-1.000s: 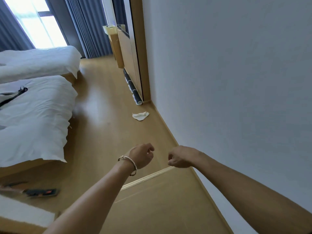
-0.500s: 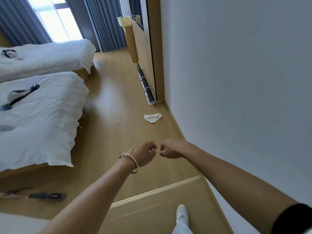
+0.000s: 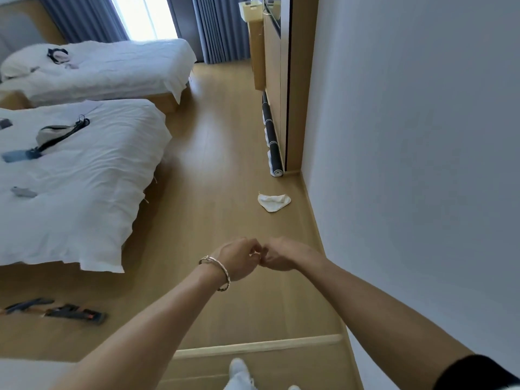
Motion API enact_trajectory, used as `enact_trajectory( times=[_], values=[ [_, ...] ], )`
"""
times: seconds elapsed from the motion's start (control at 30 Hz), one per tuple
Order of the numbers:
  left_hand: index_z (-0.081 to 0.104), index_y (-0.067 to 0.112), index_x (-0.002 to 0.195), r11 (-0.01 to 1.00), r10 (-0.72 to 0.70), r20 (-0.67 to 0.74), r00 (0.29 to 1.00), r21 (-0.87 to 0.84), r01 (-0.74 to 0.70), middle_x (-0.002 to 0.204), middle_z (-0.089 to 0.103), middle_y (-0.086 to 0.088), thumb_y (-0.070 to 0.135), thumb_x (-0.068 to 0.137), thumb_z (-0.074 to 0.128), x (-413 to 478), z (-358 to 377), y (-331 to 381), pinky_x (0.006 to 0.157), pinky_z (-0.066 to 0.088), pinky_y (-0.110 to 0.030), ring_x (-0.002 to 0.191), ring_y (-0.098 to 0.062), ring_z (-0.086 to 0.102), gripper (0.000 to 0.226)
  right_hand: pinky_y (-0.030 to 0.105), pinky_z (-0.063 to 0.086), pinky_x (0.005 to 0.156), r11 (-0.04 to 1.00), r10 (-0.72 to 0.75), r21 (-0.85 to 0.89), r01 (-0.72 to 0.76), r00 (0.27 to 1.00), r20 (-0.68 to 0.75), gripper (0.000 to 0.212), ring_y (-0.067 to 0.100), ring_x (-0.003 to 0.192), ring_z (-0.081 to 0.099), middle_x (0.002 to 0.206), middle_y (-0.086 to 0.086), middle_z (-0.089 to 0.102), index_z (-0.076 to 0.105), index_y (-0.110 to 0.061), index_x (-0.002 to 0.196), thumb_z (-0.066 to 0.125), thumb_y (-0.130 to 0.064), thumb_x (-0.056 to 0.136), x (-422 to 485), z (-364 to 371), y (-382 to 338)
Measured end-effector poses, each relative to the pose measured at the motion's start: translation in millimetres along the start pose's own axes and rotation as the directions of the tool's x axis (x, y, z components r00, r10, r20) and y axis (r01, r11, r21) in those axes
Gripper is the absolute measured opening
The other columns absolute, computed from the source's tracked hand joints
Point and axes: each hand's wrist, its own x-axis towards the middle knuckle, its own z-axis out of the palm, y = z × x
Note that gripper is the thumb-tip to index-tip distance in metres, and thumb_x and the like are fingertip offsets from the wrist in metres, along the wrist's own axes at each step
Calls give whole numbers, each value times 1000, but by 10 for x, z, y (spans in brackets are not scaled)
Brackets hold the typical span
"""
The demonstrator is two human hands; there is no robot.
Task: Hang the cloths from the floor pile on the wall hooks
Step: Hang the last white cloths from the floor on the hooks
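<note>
A small crumpled white cloth (image 3: 274, 202) lies on the wooden floor close to the white wall (image 3: 408, 164), some way ahead of me. Both arms are stretched out low in front. My left hand (image 3: 239, 258), with a metal bracelet on its wrist, has its fingers curled and holds nothing. My right hand (image 3: 284, 254) is curled too, and its fingertips meet those of the left. Both hands are well short of the cloth. No wall hooks are in view.
Two white beds (image 3: 84, 175) with a bag and small items fill the left. A rolled dark mat (image 3: 272, 142) lies along a wooden cabinet (image 3: 292, 88). Dark tools (image 3: 73, 315) lie on the floor at the left. A threshold strip (image 3: 253, 346) and my shoe (image 3: 239, 372) are below.
My hands have drawn together until their fingertips touch. The view has moved forward and the cloth sits closer. More of the beds shows.
</note>
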Motion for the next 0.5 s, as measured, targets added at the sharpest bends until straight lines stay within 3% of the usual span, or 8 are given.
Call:
enact_trajectory(
  times=[0.1, 0.27, 0.5],
  values=[
    [58, 24, 120, 1000, -4, 25, 1000, -20, 5, 121, 58, 0, 24, 93, 43, 314, -62, -84, 85, 35, -20, 111, -17, 53, 31, 30, 41, 64, 1000, 1, 10, -1, 1000, 10, 28, 24, 82, 57, 87, 5, 61, 63, -10, 97, 41, -27, 95, 285, -190, 51],
    [57, 21, 122, 999, -13, 38, 999, -46, 15, 122, 59, 1, 24, 94, 44, 1018, -195, -299, 85, 36, -20, 111, -17, 55, 31, 32, 48, 84, 999, 24, -30, -22, 999, 45, 34, 24, 104, 61, 117, 7, 65, 62, -13, 122, 45, -26, 95, 767, -562, 156],
    [58, 22, 120, 995, 18, 20, 1000, -102, -16, 119, 62, 2, 24, 93, 44, 2579, -751, -658, 84, 40, -24, 106, -18, 57, 31, 29, 44, 81, 994, 62, -86, -62, 998, -1, 37, 22, 106, 57, 122, 8, 62, 56, -13, 129, 40, -26, 99, 1890, -1608, 228]
  ],
)
